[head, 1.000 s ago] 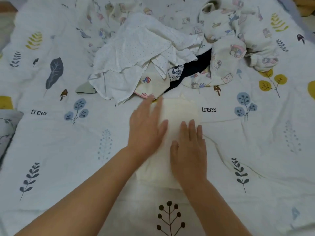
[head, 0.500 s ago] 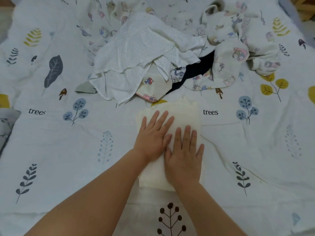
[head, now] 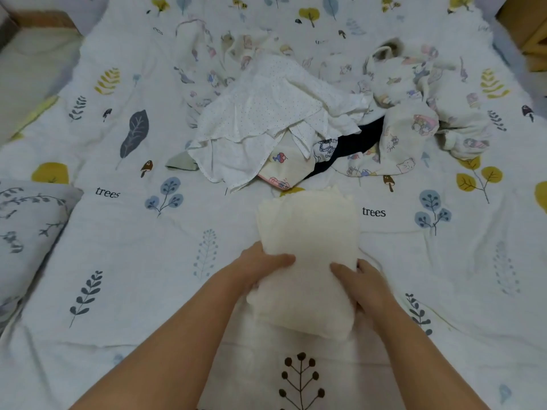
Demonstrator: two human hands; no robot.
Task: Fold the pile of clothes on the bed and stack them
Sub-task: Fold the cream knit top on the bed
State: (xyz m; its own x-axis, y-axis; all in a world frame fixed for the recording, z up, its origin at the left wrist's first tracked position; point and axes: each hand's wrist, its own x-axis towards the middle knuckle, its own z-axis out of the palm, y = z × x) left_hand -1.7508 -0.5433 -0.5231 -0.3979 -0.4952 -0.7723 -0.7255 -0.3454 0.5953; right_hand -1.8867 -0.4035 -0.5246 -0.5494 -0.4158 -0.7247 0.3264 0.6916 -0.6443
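A cream folded cloth (head: 307, 232) lies lengthwise on the bed in front of me. My left hand (head: 260, 266) grips its left side near the near end, thumb on top and fingers under the fabric. My right hand (head: 359, 281) grips the right side the same way. The near end of the cloth is raised off the bed between both hands. Behind it sits the unfolded pile of clothes (head: 313, 113): a white dotted garment on top, printed baby clothes to the right, a dark navy piece (head: 352, 143) in the middle.
The bed (head: 124, 247) has a white cover printed with leaves and the word "trees". A grey leaf-print pillow (head: 26, 232) lies at the left edge. Wooden furniture shows at the top right corner (head: 532, 34).
Both hands left the top of the cream cloth, where they pressed flat, slid to its sides and took hold of it. The near end has lifted.
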